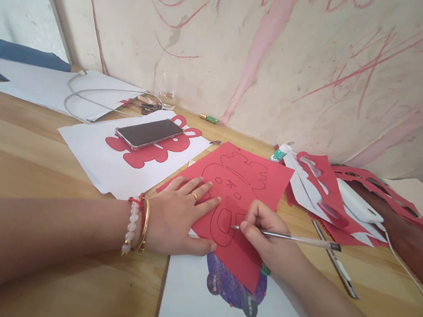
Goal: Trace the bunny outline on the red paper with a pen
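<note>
Your right hand (267,237) pinches a pen (295,239) to the red paper (271,189); your left hand (180,218) lies open, pressing it flat.

The left hand (180,219) lies flat and spread; the right hand (268,237) curls in a pinch.

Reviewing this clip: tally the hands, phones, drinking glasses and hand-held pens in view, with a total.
Hands (left hand, right hand): 2
Phone: 1
Drinking glass: 1
Hand-held pen: 1
Total: 5
</note>
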Action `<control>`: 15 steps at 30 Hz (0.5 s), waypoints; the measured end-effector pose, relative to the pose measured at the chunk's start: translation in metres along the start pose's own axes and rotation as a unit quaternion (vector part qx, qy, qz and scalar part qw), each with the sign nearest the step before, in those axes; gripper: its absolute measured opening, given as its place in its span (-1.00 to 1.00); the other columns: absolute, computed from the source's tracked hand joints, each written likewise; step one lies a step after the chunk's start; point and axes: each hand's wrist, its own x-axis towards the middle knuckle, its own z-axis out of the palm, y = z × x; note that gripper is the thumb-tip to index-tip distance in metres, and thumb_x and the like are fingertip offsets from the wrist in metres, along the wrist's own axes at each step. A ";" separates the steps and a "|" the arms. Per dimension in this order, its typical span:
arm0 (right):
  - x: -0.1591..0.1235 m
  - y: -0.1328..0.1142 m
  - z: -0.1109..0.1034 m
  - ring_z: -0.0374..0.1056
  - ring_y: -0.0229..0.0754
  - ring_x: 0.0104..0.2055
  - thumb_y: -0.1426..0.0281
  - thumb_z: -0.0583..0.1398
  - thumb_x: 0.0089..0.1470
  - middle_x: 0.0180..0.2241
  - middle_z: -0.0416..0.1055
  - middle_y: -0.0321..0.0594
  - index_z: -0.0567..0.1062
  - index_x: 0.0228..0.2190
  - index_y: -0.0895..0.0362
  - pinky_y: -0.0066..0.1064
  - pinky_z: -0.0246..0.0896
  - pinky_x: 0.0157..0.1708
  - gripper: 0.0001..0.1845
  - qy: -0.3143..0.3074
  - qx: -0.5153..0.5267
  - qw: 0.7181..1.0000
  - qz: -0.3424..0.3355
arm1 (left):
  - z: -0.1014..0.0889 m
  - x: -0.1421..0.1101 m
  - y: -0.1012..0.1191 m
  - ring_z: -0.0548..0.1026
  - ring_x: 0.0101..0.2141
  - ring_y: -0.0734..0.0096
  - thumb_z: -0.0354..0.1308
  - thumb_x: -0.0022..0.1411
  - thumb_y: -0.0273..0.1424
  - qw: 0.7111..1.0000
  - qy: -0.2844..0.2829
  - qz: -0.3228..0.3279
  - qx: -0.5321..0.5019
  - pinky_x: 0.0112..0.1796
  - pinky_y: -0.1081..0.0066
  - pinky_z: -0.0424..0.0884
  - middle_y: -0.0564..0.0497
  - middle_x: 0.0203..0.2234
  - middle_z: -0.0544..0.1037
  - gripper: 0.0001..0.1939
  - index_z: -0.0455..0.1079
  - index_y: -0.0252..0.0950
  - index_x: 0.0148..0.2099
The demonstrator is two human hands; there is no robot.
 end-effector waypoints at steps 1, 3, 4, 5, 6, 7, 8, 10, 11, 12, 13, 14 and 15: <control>0.001 0.000 0.000 -0.08 -0.34 -0.60 0.38 0.15 0.01 -0.63 0.02 -0.46 0.14 -0.55 0.06 -0.51 -0.11 -0.64 -0.76 0.006 0.007 1.000 0.000 | 0.000 0.000 -0.001 -0.11 0.30 -0.13 -0.17 0.18 0.23 1.000 -0.003 0.005 0.001 0.16 -0.12 -0.03 -0.11 0.34 -0.05 -0.17 0.05 -0.13 0.35; 0.002 -0.001 -0.001 -0.09 -0.35 -0.62 0.36 0.15 0.00 -0.65 0.00 -0.48 0.13 -0.56 0.05 -0.50 -0.13 -0.64 -0.74 0.028 0.022 0.999 0.000 | -0.003 0.002 -0.003 -0.11 0.31 -0.07 -0.20 0.20 0.22 1.000 -0.018 0.019 0.005 0.19 -0.08 -0.10 -0.13 0.34 -0.06 -0.17 0.04 -0.15 0.35; 0.003 -0.002 -0.002 -0.10 -0.36 -0.62 0.35 0.16 -0.01 -0.66 -0.01 -0.48 0.13 -0.57 0.05 -0.50 -0.14 -0.64 -0.73 0.043 0.029 0.999 0.001 | -0.004 0.002 -0.004 -0.11 0.31 -0.05 -0.20 0.21 0.21 0.999 -0.025 0.025 0.008 0.21 -0.05 -0.13 -0.14 0.34 -0.06 -0.18 0.04 -0.17 0.35; 0.004 -0.004 -0.002 -0.11 -0.36 -0.63 0.34 0.16 -0.02 -0.67 -0.02 -0.49 0.12 -0.58 0.05 -0.50 -0.14 -0.64 -0.73 0.058 0.033 0.998 0.002 | -0.006 0.003 -0.005 -0.11 0.31 -0.03 -0.20 0.23 0.19 0.999 -0.031 0.028 0.010 0.21 -0.04 -0.15 -0.14 0.34 -0.07 -0.19 0.05 -0.17 0.35; 0.004 -0.005 -0.003 -0.11 -0.36 -0.64 0.33 0.16 -0.03 -0.68 -0.02 -0.49 0.12 -0.58 0.05 -0.49 -0.14 -0.64 -0.72 0.072 0.037 0.997 0.005 | -0.008 0.004 -0.005 -0.10 0.31 -0.03 -0.18 0.23 0.17 0.999 -0.036 0.028 0.012 0.21 -0.04 -0.16 -0.15 0.34 -0.08 -0.21 0.05 -0.17 0.35; 0.003 -0.007 -0.003 -0.10 -0.36 -0.64 0.33 0.16 -0.03 -0.69 -0.02 -0.49 0.12 -0.58 0.05 -0.49 -0.14 -0.64 -0.72 0.083 0.040 0.996 0.009 | -0.010 0.004 -0.005 -0.09 0.31 -0.03 -0.16 0.23 0.15 0.999 -0.040 0.026 0.015 0.21 -0.04 -0.16 -0.15 0.34 -0.08 -0.22 0.05 -0.17 0.35; 0.002 -0.008 -0.003 -0.10 -0.35 -0.64 0.33 0.16 -0.02 -0.69 -0.02 -0.49 0.12 -0.58 0.04 -0.49 -0.14 -0.64 -0.72 0.091 0.045 0.995 0.013 | -0.011 0.005 -0.005 -0.09 0.31 -0.03 -0.14 0.23 0.14 0.999 -0.040 0.024 0.019 0.21 -0.04 -0.15 -0.16 0.34 -0.08 -0.23 0.06 -0.17 0.34; -0.002 -0.010 -0.002 -0.10 -0.35 -0.64 0.32 0.15 0.00 -0.70 -0.01 -0.49 0.13 -0.57 0.04 -0.48 -0.14 -0.64 -0.73 0.091 0.063 0.994 0.017 | -0.011 0.005 -0.005 -0.06 0.30 -0.04 -0.14 0.22 0.15 0.999 -0.037 0.019 0.032 0.19 -0.05 -0.13 -0.18 0.33 -0.05 -0.22 0.05 -0.16 0.35; -0.004 -0.010 0.000 -0.10 -0.35 -0.64 0.32 0.14 0.02 -0.70 -0.01 -0.49 0.13 -0.56 0.04 -0.48 -0.15 -0.64 -0.74 0.083 0.074 0.994 0.017 | -0.010 0.005 -0.004 -0.04 0.29 -0.04 -0.15 0.22 0.16 0.999 -0.031 0.018 0.039 0.18 -0.05 -0.11 -0.20 0.33 -0.01 -0.21 0.06 -0.16 0.35; -0.006 -0.011 0.001 -0.10 -0.35 -0.65 0.32 0.13 0.04 -0.70 0.00 -0.49 0.13 -0.56 0.04 -0.47 -0.16 -0.64 -0.74 0.075 0.082 0.994 0.017 | -0.009 0.005 -0.004 0.00 0.28 -0.04 -0.16 0.22 0.17 0.998 -0.022 0.019 0.048 0.17 -0.05 -0.08 -0.22 0.31 0.03 -0.21 0.06 -0.17 0.34; -0.008 -0.011 0.003 -0.09 -0.34 -0.65 0.32 0.12 0.05 -0.70 0.01 -0.49 0.13 -0.56 0.04 -0.47 -0.17 -0.65 -0.74 0.066 0.086 0.994 0.017 | -0.009 0.004 -0.003 0.04 0.26 -0.05 -0.18 0.21 0.18 0.998 -0.010 0.021 0.058 0.16 -0.05 -0.05 -0.23 0.29 0.08 -0.20 0.08 -0.18 0.34; -0.009 -0.011 0.005 -0.09 -0.35 -0.65 0.32 0.11 0.06 -0.70 0.01 -0.49 0.14 -0.56 0.05 -0.48 -0.17 -0.65 -0.74 0.060 0.086 0.994 0.017 | -0.008 0.004 -0.003 0.09 0.23 -0.05 -0.19 0.21 0.18 0.997 0.003 0.023 0.068 0.14 -0.04 -0.02 -0.24 0.27 0.14 -0.19 0.10 -0.19 0.33; -0.009 -0.010 0.006 -0.09 -0.35 -0.65 0.33 0.11 0.06 -0.70 0.01 -0.49 0.14 -0.56 0.05 -0.48 -0.17 -0.64 -0.75 0.056 0.082 0.995 0.017 | -0.007 0.004 -0.002 0.14 0.19 -0.05 -0.19 0.21 0.19 0.997 0.014 0.026 0.077 0.12 -0.03 0.01 -0.26 0.24 0.19 -0.19 0.12 -0.21 0.32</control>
